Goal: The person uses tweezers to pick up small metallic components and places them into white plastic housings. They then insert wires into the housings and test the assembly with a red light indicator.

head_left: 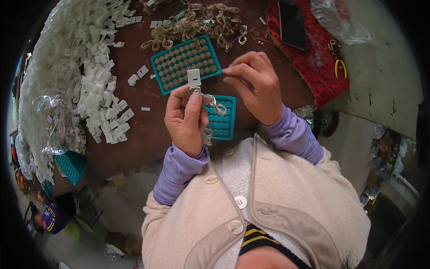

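Observation:
My left hand [187,117] pinches a small white plastic housing [194,78] upright between thumb and fingers. From it a loop of pale cable [219,108] hangs over the near teal tray [233,120]. To the right, my right hand [259,85] is raised with thumb and forefinger drawn together; whether anything tiny is between them cannot be made out. Its fingertips are just beside the right edge of the farther teal tray [217,62], which holds rows of round brownish pieces [179,62]. The near tray shows rows of round teal pockets and is partly hidden by my left hand.
A big heap of white plastic pieces [98,85] covers the left. Coiled cables [201,22] lie at the back. At the right, a dark phone [292,24] rests on red cloth [320,67] beside yellow-handled pliers [340,67]. Another person [53,217] is at lower left.

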Tool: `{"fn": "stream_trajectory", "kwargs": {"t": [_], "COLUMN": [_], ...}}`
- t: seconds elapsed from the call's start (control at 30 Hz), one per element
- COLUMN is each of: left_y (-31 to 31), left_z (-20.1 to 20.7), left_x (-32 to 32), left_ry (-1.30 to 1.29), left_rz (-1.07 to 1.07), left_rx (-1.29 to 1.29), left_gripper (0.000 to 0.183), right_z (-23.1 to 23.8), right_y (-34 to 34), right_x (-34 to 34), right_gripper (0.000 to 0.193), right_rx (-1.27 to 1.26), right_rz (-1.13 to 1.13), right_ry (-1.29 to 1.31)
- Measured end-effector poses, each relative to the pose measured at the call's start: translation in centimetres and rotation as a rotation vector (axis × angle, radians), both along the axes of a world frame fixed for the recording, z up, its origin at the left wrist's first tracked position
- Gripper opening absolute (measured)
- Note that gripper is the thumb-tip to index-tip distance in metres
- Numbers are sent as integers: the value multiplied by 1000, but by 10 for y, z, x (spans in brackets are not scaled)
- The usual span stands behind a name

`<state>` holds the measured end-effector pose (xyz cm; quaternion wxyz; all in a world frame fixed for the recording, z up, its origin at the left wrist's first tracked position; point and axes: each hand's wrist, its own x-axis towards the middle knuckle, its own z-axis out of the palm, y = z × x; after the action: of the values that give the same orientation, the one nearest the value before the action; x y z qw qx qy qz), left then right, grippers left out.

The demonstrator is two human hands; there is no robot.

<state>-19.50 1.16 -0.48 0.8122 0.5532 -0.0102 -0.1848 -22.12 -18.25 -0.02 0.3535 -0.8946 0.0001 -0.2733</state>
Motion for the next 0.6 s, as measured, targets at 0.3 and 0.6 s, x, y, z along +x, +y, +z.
{"fn": "stream_trajectory", "kwargs": {"t": [0.3,0.6], "left_y": [15,7], "left_z": [4,21], "left_x": [15,-12], "left_ry": [206,-92], "left_rz": [-88,-257], "left_rx": [-123,105], "left_gripper": [27,29], "right_z": [-8,28], "right_y": [14,20], "right_x": [28,-18], "right_gripper": [12,22], "right_rx": [-200,140], "right_rz": [118,216], "right_ry": [-114,-267]}}
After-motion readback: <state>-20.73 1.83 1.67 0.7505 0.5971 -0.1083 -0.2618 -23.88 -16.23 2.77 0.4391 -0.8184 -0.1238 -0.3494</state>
